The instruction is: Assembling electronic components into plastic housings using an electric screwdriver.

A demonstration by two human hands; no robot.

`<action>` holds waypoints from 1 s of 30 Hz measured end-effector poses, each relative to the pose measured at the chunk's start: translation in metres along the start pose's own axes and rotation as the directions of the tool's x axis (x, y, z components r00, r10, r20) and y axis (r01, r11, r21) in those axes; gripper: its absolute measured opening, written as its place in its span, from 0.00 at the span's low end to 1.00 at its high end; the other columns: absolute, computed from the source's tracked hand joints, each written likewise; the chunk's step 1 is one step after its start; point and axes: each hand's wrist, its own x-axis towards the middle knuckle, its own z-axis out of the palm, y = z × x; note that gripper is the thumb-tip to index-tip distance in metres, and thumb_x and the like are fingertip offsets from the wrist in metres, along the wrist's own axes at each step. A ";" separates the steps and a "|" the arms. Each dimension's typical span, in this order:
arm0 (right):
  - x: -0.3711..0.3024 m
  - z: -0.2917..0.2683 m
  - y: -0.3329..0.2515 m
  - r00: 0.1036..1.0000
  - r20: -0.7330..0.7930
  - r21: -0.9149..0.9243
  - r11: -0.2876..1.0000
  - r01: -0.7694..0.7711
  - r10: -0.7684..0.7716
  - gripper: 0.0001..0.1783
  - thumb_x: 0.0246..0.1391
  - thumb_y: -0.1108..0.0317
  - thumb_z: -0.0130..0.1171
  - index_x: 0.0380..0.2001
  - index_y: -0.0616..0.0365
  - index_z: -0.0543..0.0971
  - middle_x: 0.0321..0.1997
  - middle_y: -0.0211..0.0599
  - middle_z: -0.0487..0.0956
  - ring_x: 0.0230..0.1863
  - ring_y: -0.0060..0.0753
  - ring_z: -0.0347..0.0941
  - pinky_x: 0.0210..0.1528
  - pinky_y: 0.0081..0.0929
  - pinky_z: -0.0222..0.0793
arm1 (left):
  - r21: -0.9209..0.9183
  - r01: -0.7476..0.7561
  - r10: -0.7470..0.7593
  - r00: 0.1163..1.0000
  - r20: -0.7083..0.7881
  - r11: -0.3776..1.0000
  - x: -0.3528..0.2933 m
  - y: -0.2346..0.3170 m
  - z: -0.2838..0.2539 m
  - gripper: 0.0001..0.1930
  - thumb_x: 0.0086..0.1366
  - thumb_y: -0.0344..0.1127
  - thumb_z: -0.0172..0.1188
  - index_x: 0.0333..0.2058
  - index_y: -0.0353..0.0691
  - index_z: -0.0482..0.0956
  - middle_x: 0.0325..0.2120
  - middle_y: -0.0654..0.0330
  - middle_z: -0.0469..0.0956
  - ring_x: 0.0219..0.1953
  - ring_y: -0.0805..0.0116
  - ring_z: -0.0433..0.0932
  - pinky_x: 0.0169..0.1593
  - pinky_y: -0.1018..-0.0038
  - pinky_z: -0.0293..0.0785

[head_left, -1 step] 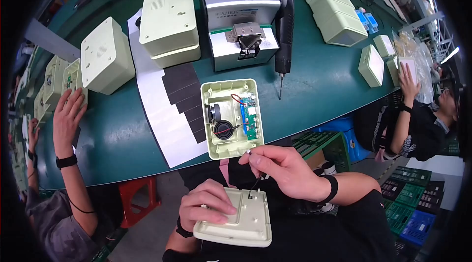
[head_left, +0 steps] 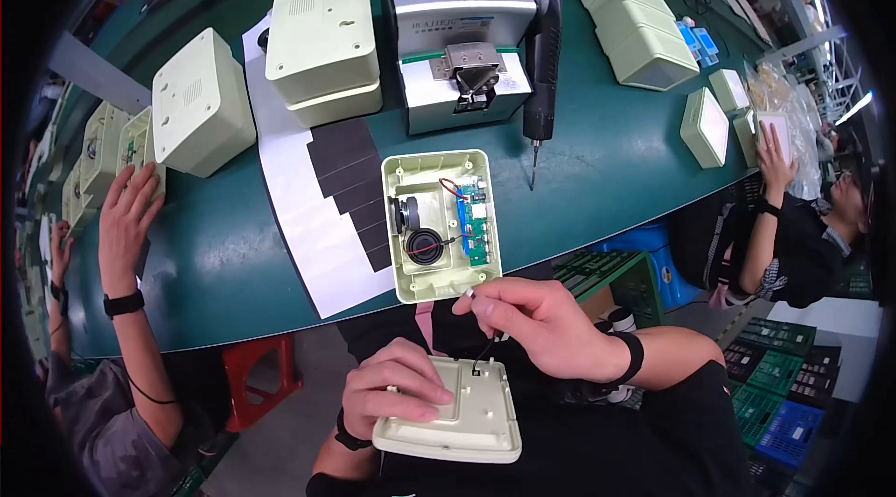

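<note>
My left hand [head_left: 397, 390] grips a cream plastic cover [head_left: 490, 418] by its left side, with the inner face turned up. A thin black cable [head_left: 485, 348] rises from a small slot in that cover to my right hand [head_left: 555, 329]. The right thumb and forefinger are pinched around the cable's end, where a small pale tip [head_left: 469, 294] shows. Just beyond, at the table's near edge, lies an open cream housing [head_left: 403, 287]. Inside it are a round black speaker [head_left: 426, 246] and a green circuit board [head_left: 479, 240] with red and black wires.
Behind the housing stand a grey screw feeder [head_left: 462, 21] and an upright electric screwdriver [head_left: 542, 58]. Cream housings [head_left: 322, 40] are stacked to the left, beside black foam strips [head_left: 347, 170] on white paper. Co-workers' hands [head_left: 131, 217] reach in at both sides.
The cover in my left hand has shifted slightly right and upward. My right hand keeps its pinch in nearly the same place.
</note>
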 end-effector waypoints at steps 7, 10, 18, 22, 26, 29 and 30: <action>0.006 -0.013 -0.017 0.959 -0.033 -0.506 0.832 0.226 -0.280 0.08 0.63 0.73 0.64 0.43 0.65 0.83 0.32 0.40 0.84 0.28 0.34 0.81 0.30 0.30 0.76 | 0.070 -0.041 0.032 0.991 0.133 0.997 0.012 -0.014 0.005 0.16 0.57 0.36 0.76 0.45 0.45 0.86 0.42 0.60 0.86 0.40 0.59 0.82 0.43 0.67 0.79; 0.013 -0.017 -0.019 0.908 0.024 -0.665 0.672 0.327 -0.418 0.07 0.59 0.75 0.66 0.41 0.64 0.84 0.30 0.41 0.83 0.26 0.39 0.81 0.28 0.32 0.75 | 0.092 -0.057 0.044 0.990 0.133 0.994 0.020 -0.021 0.008 0.16 0.57 0.36 0.76 0.45 0.44 0.86 0.42 0.60 0.86 0.40 0.59 0.82 0.43 0.68 0.79; 0.026 -0.016 -0.030 0.864 0.137 -0.859 0.376 0.347 -0.484 0.05 0.53 0.78 0.69 0.35 0.62 0.85 0.27 0.41 0.82 0.25 0.42 0.80 0.27 0.33 0.74 | 0.116 -0.071 0.060 0.994 0.091 0.991 0.020 -0.035 0.012 0.17 0.56 0.35 0.76 0.45 0.46 0.86 0.42 0.61 0.86 0.41 0.61 0.82 0.42 0.68 0.79; 0.039 -0.021 -0.036 0.910 0.128 -0.913 0.312 0.263 -0.393 0.03 0.52 0.76 0.68 0.31 0.61 0.84 0.25 0.41 0.81 0.23 0.42 0.79 0.25 0.34 0.72 | 0.168 -0.093 0.081 0.994 0.077 0.981 0.021 -0.037 0.012 0.16 0.57 0.35 0.76 0.44 0.47 0.85 0.42 0.62 0.85 0.41 0.61 0.82 0.41 0.68 0.79; 0.053 -0.025 -0.040 0.956 0.075 -0.922 0.346 0.175 -0.283 0.03 0.53 0.74 0.66 0.28 0.61 0.83 0.20 0.40 0.79 0.19 0.42 0.77 0.22 0.34 0.70 | 0.235 -0.155 0.135 0.986 0.096 0.960 0.023 -0.040 0.012 0.16 0.57 0.35 0.76 0.44 0.49 0.85 0.43 0.63 0.85 0.41 0.62 0.82 0.41 0.68 0.79; 0.060 -0.024 -0.042 0.973 0.059 -0.930 0.342 0.136 -0.225 0.05 0.54 0.73 0.65 0.26 0.62 0.82 0.16 0.40 0.77 0.16 0.43 0.75 0.21 0.34 0.69 | 0.250 -0.182 0.160 0.981 0.107 0.951 0.022 -0.042 0.012 0.17 0.56 0.35 0.77 0.45 0.50 0.85 0.44 0.64 0.85 0.41 0.64 0.81 0.41 0.69 0.79; 0.061 -0.023 -0.043 0.975 0.059 -0.931 0.340 0.130 -0.212 0.05 0.54 0.73 0.65 0.26 0.62 0.82 0.16 0.39 0.76 0.16 0.43 0.75 0.21 0.34 0.68 | 0.246 -0.188 0.164 0.980 0.113 0.951 0.022 -0.043 0.012 0.17 0.56 0.35 0.77 0.45 0.51 0.85 0.43 0.64 0.85 0.42 0.64 0.81 0.41 0.69 0.79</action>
